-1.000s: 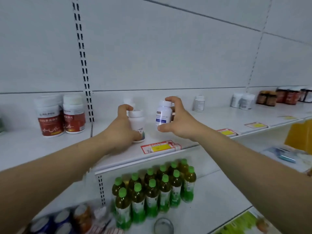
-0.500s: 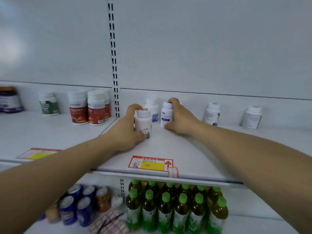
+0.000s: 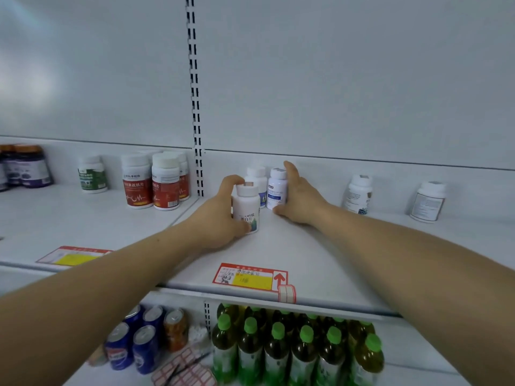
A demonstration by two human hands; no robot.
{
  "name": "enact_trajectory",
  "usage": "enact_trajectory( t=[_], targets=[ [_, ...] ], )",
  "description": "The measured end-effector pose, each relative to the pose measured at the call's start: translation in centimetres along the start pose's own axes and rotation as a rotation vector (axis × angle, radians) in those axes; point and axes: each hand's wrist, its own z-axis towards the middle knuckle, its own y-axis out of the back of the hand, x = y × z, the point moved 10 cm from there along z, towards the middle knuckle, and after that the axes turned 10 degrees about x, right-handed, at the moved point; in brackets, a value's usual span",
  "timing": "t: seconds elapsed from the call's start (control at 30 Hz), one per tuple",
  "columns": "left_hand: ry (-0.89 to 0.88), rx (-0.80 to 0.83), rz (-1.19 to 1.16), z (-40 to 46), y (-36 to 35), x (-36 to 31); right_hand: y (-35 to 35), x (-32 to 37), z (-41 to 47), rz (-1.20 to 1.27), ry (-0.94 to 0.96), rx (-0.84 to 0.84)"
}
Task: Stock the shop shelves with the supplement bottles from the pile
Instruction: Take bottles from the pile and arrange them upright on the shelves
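1. The left hand [image 3: 220, 218] grips a white bottle [image 3: 246, 208], fingers curled round it, base on the shelf [image 3: 306, 254].
2. The right hand [image 3: 299, 200] wraps a blue-label bottle [image 3: 276, 189] further back.
3. Just beyond the left fingertips stands a third bottle [image 3: 256, 179]; slide gently so none tips.
4. Turn labels forward, then let go.

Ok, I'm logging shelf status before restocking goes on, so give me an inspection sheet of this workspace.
Surface: white shelf, red and yellow price tag at its front edge.
Job's things: green-label bottle in left hand; blue-label bottle in right hand; both upright.
Clutter: label sheets on the lower shelf.
Hands: each grips a bottle.
Cables: nothing seen.
Surroundings: red-label bottles, green-capped drinks, soda cans.
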Motion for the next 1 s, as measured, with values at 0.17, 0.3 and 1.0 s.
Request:
enact_trajectory(
  t=[0.17, 0.3, 1.0],
  targets=[
    [-0.060, 0.061, 0.052, 0.8, -1.0, -2.5, 2.4, -1.3, -4.8, -0.063, -0.056, 0.012],
    [-0.141, 0.131, 0.053, 1.4, -3.9, -6.1, 4.4, -5.7, -9.5, -0.146, -0.156, 0.073],
    [-0.289, -0.064, 0.362, 12.6, -14.1, -18.8, 7.0, -21.4, -16.0, -0.366, -0.348, 0.423]
  ],
)
